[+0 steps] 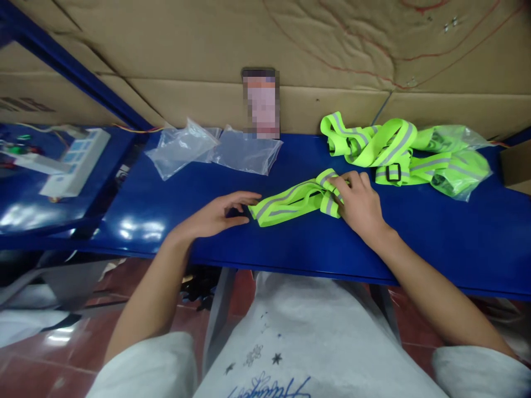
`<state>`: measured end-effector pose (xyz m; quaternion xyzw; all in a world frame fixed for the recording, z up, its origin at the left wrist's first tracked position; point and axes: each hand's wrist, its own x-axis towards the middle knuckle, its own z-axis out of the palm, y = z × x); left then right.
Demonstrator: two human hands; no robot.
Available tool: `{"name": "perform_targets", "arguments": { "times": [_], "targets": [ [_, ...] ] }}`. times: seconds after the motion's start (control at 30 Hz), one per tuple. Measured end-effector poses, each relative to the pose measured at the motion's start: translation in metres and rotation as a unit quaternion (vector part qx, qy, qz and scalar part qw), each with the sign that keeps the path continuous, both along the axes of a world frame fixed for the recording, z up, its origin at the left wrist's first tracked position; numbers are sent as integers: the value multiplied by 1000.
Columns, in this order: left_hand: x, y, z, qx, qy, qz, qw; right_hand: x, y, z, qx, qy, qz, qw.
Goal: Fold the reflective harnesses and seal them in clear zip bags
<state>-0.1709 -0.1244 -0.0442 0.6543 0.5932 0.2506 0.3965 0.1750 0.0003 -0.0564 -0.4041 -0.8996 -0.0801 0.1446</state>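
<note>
A neon-yellow reflective strap [286, 203] with a grey stripe lies in loose folds on the blue table. My right hand [360, 205] grips its bunched right end, thumb and fingers curled over the folds. At the strap's left end is my left hand [219, 214], its thumb and fingers apart with nothing between them. Behind my right hand lies a heap of more reflective straps [394, 146], with a black buckle [393, 172] showing on the front. Part of that heap sits inside a clear plastic bag [464, 166].
Clear empty plastic bags [249, 152] lie at the back of the blue table [290, 249]. A phone [262, 105] with a blurred screen leans on the cardboard wall [199, 105]. Further left are a white device [77, 163] and a blue metal post [78, 66].
</note>
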Motion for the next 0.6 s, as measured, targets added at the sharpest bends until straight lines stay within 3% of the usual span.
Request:
{"name": "perform_targets", "arguments": {
  "times": [0.1, 0.27, 0.33, 0.5, 0.6],
  "targets": [
    [2, 1, 5, -3, 44, -30, 999, 2, 1, 1, 8, 2, 1, 1000],
    [0, 3, 14, -45, -73, -67, 994, 3, 0, 2, 16, -3, 4, 1000],
    [1, 4, 15, -54, -71, -70, 994, 2, 0, 2, 20, -5, 4, 1000],
    [20, 5, 9, 48, 140, -15, 989, 2, -2, 1, 28, -17, 5, 999],
    [31, 1, 8, 48, 197, -16, 979, 2, -1, 0, 17, -20, 2, 1000]
  ]
}}
